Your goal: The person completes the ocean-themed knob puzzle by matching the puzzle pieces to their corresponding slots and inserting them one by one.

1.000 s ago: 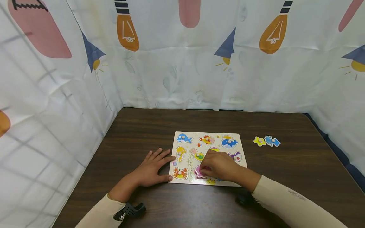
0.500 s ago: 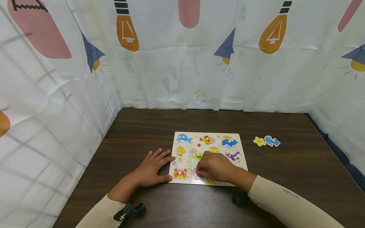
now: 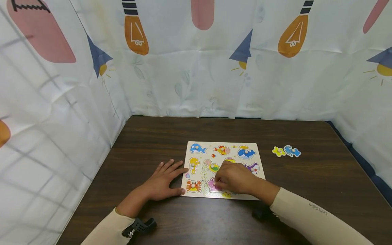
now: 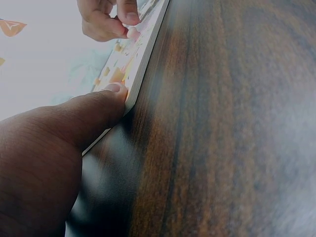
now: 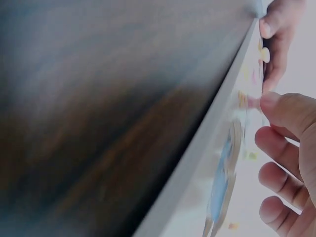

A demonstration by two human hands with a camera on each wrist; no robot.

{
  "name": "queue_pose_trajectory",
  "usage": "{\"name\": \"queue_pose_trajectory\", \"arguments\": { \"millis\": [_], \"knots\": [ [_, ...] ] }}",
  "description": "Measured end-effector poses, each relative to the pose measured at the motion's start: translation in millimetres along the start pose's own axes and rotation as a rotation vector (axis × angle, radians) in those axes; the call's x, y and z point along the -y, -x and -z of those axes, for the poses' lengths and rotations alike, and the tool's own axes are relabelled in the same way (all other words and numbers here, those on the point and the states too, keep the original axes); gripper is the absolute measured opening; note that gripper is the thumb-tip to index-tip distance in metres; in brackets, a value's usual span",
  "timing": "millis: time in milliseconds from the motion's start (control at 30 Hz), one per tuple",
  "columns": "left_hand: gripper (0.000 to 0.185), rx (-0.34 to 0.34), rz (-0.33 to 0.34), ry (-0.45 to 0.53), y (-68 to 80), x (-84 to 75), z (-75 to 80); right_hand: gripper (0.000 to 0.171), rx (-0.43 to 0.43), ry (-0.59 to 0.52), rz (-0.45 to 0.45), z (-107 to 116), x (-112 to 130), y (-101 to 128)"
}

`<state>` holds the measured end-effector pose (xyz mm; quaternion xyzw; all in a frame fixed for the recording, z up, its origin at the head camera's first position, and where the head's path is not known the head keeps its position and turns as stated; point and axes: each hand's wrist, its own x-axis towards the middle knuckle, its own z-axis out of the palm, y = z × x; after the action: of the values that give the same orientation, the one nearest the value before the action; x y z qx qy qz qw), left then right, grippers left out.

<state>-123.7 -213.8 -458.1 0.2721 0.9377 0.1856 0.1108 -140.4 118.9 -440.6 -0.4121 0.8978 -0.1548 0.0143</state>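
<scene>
Pink puzzle piece (image 3: 212, 184) sits low on the puzzle board (image 3: 260, 160), near the front edge, between the orange crab piece (image 3: 193, 186) on its left and my right hand (image 3: 234, 177) on its right. My right hand's fingers are curled, with thumb and fingertips pinching the small knob on the pink piece; the left wrist view shows the same pinch (image 4: 129, 30) from the side. Whether the piece lies fully down in its recess I cannot tell. My left hand (image 3: 162, 182) lies flat on the dark wooden table (image 3: 147, 136), fingers straight and spread, thumb tip touching the board's left front corner. Board lies flat near the middle of the table. Other pieces are on the board: blue whale (image 3: 197, 148), orange fish (image 3: 222, 150), yellow seahorse (image 3: 193, 164). Two loose pieces, one yellow (image 3: 278, 151) and one blue (image 3: 292, 151), lie touching each other on the table, well apart to the right of the board.
</scene>
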Motion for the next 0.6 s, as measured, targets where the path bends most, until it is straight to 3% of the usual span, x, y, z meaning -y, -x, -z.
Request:
{"name": "queue_pose_trajectory", "arguments": {
  "millis": [400,600],
  "knots": [
    [0.076,0.009,0.013,-0.016,-1.0,0.8,0.1,0.016,-0.015,0.019,-0.138,15,-27,23],
    [0.077,0.015,0.022,-0.024,-1.0,0.8,-0.4,0.015,-0.068,0.043,-0.203,26,-47,36]
  ]
}}
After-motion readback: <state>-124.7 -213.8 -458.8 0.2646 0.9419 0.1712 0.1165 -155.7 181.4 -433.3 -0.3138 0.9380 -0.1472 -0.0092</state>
